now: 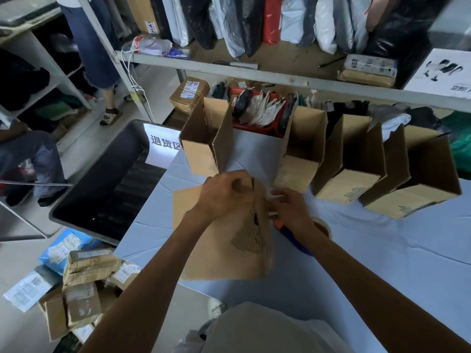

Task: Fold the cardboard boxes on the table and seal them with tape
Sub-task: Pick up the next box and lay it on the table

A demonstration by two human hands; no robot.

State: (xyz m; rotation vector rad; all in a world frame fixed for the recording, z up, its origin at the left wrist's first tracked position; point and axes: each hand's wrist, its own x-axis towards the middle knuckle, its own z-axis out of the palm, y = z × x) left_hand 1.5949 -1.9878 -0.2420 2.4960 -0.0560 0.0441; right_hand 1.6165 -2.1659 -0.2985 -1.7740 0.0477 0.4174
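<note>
Bare forearms reach over the pale blue table (382, 250) to a cardboard box (216, 245) standing near its left edge. The left hand (224, 192) curls tightly over the box's top edge and grips it, while the right hand (290, 210), just beside it at 3 o'clock, pinches a pale strip of tape (276, 197) at the box's right side with bent fingers. A blue and orange tape dispenser (293, 238) lies partly hidden under the right wrist, four open boxes (349, 184) stand in a row from 12 to 2 o'clock, a black bin (102, 189) sits at 10 o'clock, and taped parcels (86, 276) lie piled at 8 o'clock.
</note>
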